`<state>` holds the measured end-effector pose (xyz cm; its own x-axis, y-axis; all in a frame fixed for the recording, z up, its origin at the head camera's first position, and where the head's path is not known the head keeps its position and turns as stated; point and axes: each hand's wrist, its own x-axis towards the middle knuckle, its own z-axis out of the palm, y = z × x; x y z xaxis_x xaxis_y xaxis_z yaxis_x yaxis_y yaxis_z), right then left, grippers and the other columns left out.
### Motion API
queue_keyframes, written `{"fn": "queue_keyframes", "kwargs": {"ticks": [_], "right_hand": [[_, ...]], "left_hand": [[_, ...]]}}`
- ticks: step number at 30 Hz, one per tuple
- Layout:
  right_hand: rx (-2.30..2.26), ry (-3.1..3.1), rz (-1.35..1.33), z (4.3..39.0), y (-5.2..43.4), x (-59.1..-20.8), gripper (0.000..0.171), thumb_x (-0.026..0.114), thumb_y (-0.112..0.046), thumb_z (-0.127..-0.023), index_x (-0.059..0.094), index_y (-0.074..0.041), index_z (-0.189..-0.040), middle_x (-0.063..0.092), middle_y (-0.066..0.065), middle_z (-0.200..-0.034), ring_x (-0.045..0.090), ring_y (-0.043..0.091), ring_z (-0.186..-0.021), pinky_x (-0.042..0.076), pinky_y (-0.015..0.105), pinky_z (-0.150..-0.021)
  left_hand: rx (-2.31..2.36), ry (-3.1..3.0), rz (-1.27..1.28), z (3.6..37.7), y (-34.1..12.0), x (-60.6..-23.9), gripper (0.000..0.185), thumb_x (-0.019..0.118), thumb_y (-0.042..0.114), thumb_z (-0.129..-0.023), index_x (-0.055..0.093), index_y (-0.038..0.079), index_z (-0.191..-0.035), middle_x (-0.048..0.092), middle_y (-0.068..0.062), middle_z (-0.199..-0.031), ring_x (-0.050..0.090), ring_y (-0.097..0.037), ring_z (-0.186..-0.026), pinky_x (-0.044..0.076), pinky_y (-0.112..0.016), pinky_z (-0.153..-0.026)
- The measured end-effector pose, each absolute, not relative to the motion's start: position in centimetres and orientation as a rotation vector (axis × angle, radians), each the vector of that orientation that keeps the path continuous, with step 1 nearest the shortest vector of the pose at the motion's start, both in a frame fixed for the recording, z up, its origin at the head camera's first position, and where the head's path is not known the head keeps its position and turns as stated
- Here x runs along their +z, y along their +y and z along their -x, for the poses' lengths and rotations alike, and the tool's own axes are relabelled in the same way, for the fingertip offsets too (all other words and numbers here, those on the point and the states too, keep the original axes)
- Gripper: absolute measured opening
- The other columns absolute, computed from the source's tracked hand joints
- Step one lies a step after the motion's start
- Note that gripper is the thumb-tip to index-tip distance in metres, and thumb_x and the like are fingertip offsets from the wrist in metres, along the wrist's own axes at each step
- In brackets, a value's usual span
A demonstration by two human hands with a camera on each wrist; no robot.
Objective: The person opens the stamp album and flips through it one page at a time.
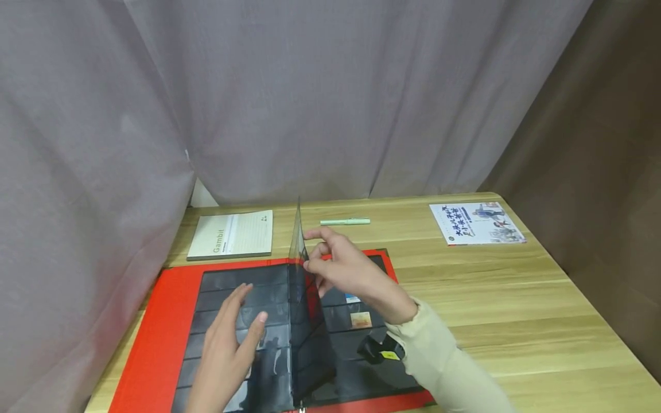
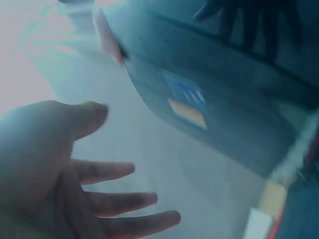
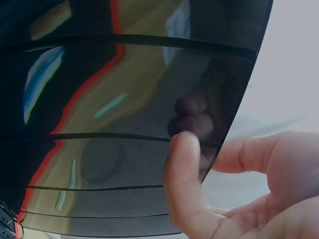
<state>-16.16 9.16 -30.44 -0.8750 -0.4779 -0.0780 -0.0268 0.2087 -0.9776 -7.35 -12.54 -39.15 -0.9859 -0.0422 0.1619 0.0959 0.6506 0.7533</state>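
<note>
A red-covered album [image 1: 155,321] lies open on the wooden table, its black pages lined with clear strips. One glossy black page [image 1: 298,241] stands upright at the spine. My right hand [image 1: 321,252] pinches that page's edge; in the right wrist view the thumb [image 3: 183,174] presses on the page [image 3: 124,99]. My left hand [image 1: 232,335] is flat over the left page with its fingers spread [image 2: 109,199]; whether it touches the page I cannot tell. Two small stamps [image 1: 360,319] sit in the strips of the right page.
A cream notebook marked "Gambit" [image 1: 232,234] lies behind the album at the left, a pale green pen [image 1: 345,221] behind its middle. A printed booklet [image 1: 476,223] lies at the far right. Grey curtains hang close behind and to the left of the table.
</note>
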Motion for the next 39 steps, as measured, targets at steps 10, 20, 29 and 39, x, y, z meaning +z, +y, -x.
{"fn": "queue_keyframes", "kwargs": {"ticks": [10,20,29,39], "right_hand": [[-1.648,2.146,0.657,16.1,8.4,-31.1,0.055,0.061,-0.010,-0.099,0.037,-0.001,-0.148,0.064,0.016,-0.096,0.067,0.031,-0.071,0.058,0.036,-0.067],[-1.626,2.108,0.773,16.2,8.5,-32.3,0.054,0.061,-0.011,-0.100,0.038,0.000,-0.148,0.065,0.009,-0.097,0.068,0.033,-0.075,0.058,0.047,-0.071],[-1.673,2.150,0.670,16.7,10.9,-33.7,0.040,0.060,-0.007,-0.099,0.052,0.000,-0.138,0.066,0.012,-0.099,0.068,0.025,-0.074,0.059,0.043,-0.074],[-1.749,2.218,0.576,17.7,14.9,-35.9,0.033,0.055,-0.001,-0.101,0.053,0.006,-0.133,0.065,0.011,-0.096,0.068,0.035,-0.079,0.058,0.040,-0.074]], "left_hand": [[-1.460,-2.464,0.290,7.2,-9.6,-36.3,0.053,0.064,0.025,-0.101,0.048,0.015,-0.150,0.051,-0.009,-0.149,0.059,-0.037,-0.124,0.058,-0.048,-0.081],[-1.488,-2.342,0.317,6.5,-9.6,-35.9,0.049,0.067,0.017,-0.098,0.055,0.019,-0.145,0.062,-0.008,-0.137,0.068,-0.031,-0.111,0.060,-0.038,-0.070],[-1.444,-2.281,0.242,6.2,-10.4,-36.0,0.045,0.070,0.006,-0.093,0.062,0.016,-0.137,0.070,-0.005,-0.124,0.072,-0.024,-0.099,0.059,-0.036,-0.070],[-1.358,-2.148,0.149,5.7,-12.1,-36.7,0.040,0.072,-0.012,-0.084,0.073,0.009,-0.119,0.073,-0.001,-0.109,0.069,-0.005,-0.086,0.054,-0.015,-0.075]]}}
